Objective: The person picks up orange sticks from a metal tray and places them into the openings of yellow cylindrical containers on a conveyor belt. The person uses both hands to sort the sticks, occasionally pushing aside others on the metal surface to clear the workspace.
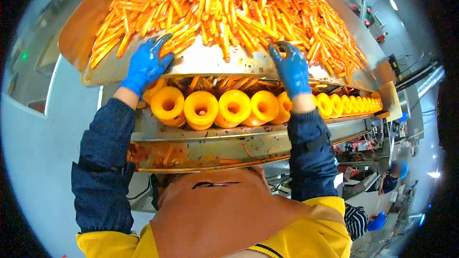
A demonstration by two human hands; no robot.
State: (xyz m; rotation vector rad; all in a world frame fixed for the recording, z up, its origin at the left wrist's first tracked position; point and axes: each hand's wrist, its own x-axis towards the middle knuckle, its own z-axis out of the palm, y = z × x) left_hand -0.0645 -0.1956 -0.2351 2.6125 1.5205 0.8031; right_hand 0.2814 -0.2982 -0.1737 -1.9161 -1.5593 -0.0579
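Observation:
A big heap of glossy orange-red food sticks (224, 9) lies on a metal tray (201, 57). My left hand (147, 64), in a blue glove, is at the near left of the heap, with thumb and fingers spread and the fingertips against some sticks. My right hand (291, 67), also gloved in blue, rests at the tray's near edge on the right. Its fingers are curled, with a gap between thumb and forefinger, and I see nothing held there. Below the tray runs a row of yellow-orange funnel-shaped cups (234, 107), partly hidden by my right wrist.
More sticks (229, 83) lie in the gap behind the cups. A stained metal ledge (210, 150) runs along the near side, close to my brown apron (215, 205). At the far right are people, one in a striped sleeve (356, 220), amid other equipment.

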